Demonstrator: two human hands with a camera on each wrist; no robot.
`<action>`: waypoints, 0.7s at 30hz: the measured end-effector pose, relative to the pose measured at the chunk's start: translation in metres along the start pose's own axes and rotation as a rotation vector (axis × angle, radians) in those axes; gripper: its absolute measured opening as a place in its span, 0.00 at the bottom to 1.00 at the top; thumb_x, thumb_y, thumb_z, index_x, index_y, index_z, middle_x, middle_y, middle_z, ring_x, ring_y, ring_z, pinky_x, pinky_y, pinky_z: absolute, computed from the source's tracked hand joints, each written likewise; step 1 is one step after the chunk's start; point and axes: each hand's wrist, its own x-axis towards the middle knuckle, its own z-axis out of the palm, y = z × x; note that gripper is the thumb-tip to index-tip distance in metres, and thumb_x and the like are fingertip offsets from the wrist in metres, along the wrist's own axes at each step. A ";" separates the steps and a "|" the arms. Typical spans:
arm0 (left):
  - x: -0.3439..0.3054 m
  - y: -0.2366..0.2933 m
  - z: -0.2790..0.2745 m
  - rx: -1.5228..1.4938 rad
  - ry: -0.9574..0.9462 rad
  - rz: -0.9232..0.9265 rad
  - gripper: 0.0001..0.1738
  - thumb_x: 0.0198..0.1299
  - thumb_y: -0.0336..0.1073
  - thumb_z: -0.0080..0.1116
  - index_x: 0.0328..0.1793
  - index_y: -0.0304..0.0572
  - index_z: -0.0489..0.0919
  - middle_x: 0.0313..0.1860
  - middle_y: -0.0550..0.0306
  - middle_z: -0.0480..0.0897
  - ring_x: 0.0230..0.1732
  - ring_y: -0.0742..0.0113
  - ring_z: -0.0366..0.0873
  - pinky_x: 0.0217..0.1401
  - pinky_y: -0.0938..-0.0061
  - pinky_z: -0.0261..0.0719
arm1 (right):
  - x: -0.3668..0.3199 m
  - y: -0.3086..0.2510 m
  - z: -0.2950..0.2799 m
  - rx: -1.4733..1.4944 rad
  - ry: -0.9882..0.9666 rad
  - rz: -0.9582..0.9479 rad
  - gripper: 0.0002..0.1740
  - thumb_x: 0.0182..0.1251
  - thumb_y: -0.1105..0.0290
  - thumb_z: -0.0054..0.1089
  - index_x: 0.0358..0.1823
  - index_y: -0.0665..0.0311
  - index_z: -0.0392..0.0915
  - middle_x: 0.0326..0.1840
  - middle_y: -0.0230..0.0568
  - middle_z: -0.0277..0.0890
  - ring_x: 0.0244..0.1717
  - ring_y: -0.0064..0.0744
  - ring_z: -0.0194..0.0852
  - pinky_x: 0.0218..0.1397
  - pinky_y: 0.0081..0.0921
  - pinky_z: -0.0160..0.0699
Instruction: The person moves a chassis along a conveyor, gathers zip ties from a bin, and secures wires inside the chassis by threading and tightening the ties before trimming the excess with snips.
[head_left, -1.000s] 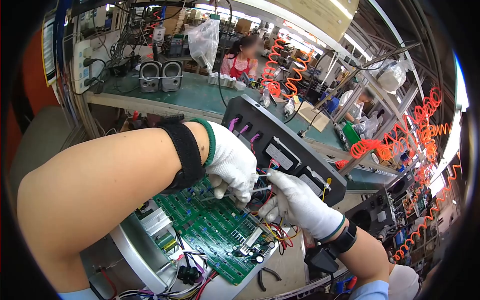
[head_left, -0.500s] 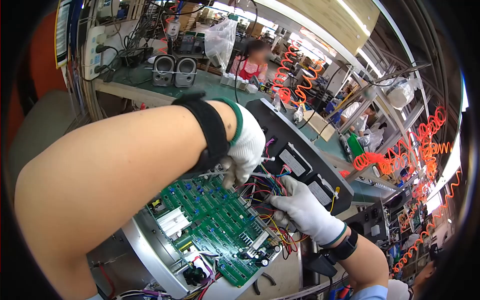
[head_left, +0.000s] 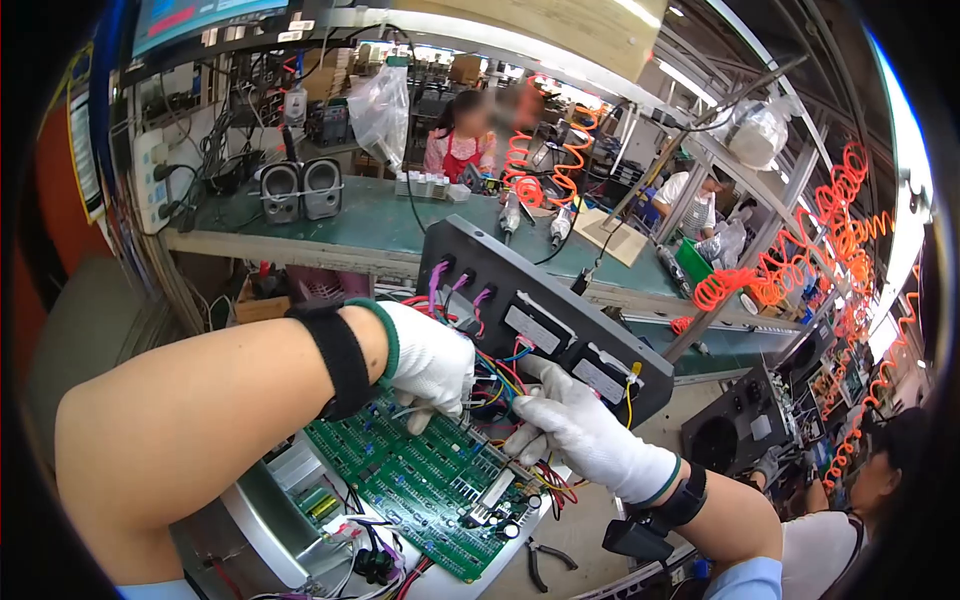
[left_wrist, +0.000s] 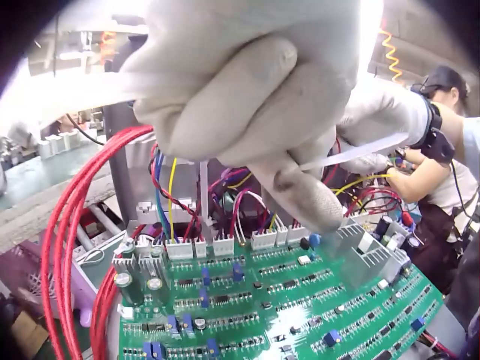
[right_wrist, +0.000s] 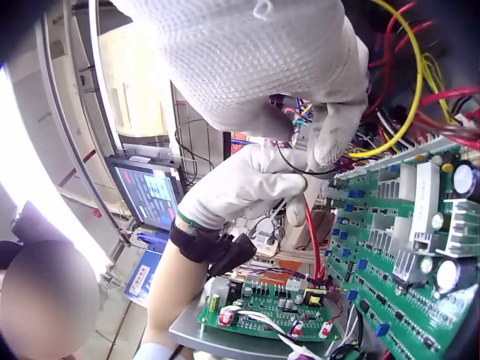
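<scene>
White-gloved, my left hand [head_left: 435,365] curls its fingers round white plastic strips [left_wrist: 364,150] above the back edge of the green circuit board [head_left: 420,490]. My right hand [head_left: 590,430], gloved too, grips coloured wires [head_left: 500,375] between the board and a dark upright panel [head_left: 470,250]. In the right wrist view its fingertips [right_wrist: 334,135] are bent close to my left hand [right_wrist: 247,184], beside a thin black strand. The exact grip on the wires is partly hidden. White connectors [left_wrist: 262,240] line the board's edge.
Pliers [head_left: 545,565] lie right of the board. Small speakers [head_left: 300,190] stand on the green bench [head_left: 370,215] behind. Red coiled hoses [head_left: 720,290] hang at the right. One person [head_left: 460,145] is across the bench, another [head_left: 840,530] at the lower right.
The head view has shifted. My right hand has gone from the white strips to the wires. My left hand, with strips in it, has moved nearer the connectors since half a second ago.
</scene>
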 end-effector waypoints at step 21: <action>0.012 -0.008 0.005 -0.034 0.146 -0.015 0.13 0.57 0.37 0.55 0.27 0.40 0.86 0.27 0.61 0.88 0.24 0.69 0.80 0.27 0.71 0.76 | 0.017 -0.025 0.005 -1.632 0.298 -0.378 0.14 0.62 0.69 0.51 0.47 0.59 0.81 0.37 0.46 0.81 0.39 0.46 0.81 0.42 0.37 0.79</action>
